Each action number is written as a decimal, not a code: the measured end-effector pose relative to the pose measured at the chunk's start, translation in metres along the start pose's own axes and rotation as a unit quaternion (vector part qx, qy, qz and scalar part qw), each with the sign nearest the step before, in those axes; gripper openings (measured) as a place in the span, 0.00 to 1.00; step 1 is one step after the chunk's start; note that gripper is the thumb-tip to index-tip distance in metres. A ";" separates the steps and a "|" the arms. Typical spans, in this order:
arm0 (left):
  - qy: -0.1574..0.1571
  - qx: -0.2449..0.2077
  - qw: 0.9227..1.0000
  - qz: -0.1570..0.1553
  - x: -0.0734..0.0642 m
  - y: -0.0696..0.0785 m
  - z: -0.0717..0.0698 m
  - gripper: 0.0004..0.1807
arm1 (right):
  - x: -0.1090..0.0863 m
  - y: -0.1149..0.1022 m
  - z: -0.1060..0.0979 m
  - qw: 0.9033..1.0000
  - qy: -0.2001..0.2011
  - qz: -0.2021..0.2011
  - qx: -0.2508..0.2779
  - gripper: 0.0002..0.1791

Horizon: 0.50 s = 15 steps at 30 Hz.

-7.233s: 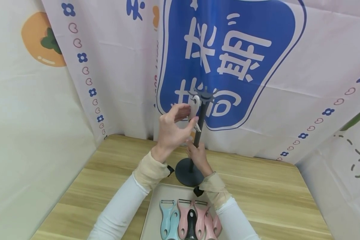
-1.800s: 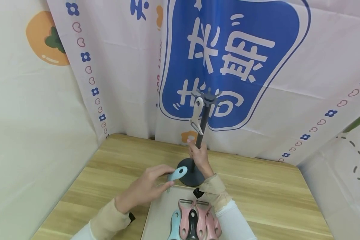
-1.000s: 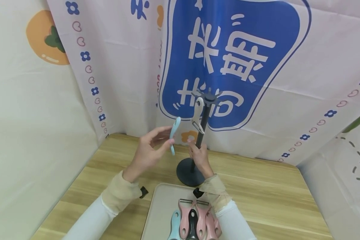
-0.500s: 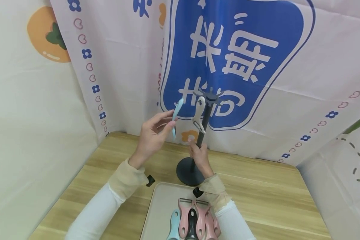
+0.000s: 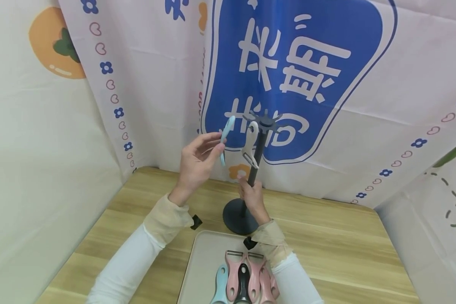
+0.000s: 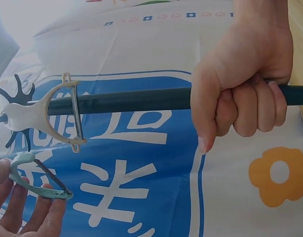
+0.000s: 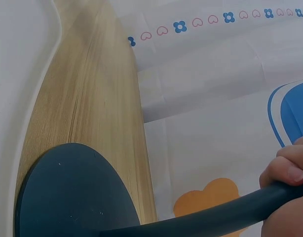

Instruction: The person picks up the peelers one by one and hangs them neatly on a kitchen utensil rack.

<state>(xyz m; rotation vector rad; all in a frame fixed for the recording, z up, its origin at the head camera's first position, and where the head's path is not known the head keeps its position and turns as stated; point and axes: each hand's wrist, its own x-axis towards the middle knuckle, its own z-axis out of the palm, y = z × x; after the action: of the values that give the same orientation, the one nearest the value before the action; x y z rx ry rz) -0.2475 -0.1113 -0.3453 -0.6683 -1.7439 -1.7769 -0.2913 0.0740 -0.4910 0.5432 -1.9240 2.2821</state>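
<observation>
We see a pale blue peeler (image 5: 227,128), slim and slightly curved along its handle, with a Y-shaped head across which a straight metal blade (image 6: 54,177) runs. Behind it, the cloth (image 5: 167,105) carries a blue panel (image 5: 338,25) with large white characters, turned sideways to us, among which we can read 来 and 期. The peeler is in the air just left of the dark stand (image 5: 260,147), apart from it; its long axis is close to upright, leaning a little toward the stand at the top, handle end up and blade end down. Of the hands, the left hand (image 5: 197,162) pinches it between thumb and fingers, while the right hand (image 5: 253,198) is wrapped round the stand's pole above its round base (image 5: 233,217). A white peeler (image 5: 249,143) hangs blade-down from a top hook. Nearer us, a tray (image 5: 202,257) on the wooden surface (image 5: 327,240) bears blue, black and pink peelers (image 5: 234,266).
</observation>
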 end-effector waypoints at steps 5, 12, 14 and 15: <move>0.003 0.004 1.000 0.005 0.005 0.001 0.003 0.17 | 0.001 0.000 -0.001 1.000 -0.001 0.001 0.000 0.31; 0.008 -0.006 1.000 0.007 0.009 0.000 0.008 0.15 | 0.000 0.001 -0.002 1.000 -0.003 -0.003 -0.003 0.31; 0.010 -0.010 1.000 0.008 0.010 -0.001 0.009 0.15 | -0.001 0.000 -0.001 1.000 -0.005 -0.005 -0.003 0.31; 0.010 -0.013 1.000 0.011 0.010 -0.001 0.010 0.15 | -0.001 0.000 -0.001 1.000 -0.006 -0.005 -0.002 0.32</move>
<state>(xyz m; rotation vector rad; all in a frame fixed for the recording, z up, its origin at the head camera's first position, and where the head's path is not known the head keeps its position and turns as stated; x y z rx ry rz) -0.2557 -0.1020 -0.3387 -0.6758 -1.6979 -1.7880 -0.2908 0.0751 -0.4919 0.5655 -1.9269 2.2728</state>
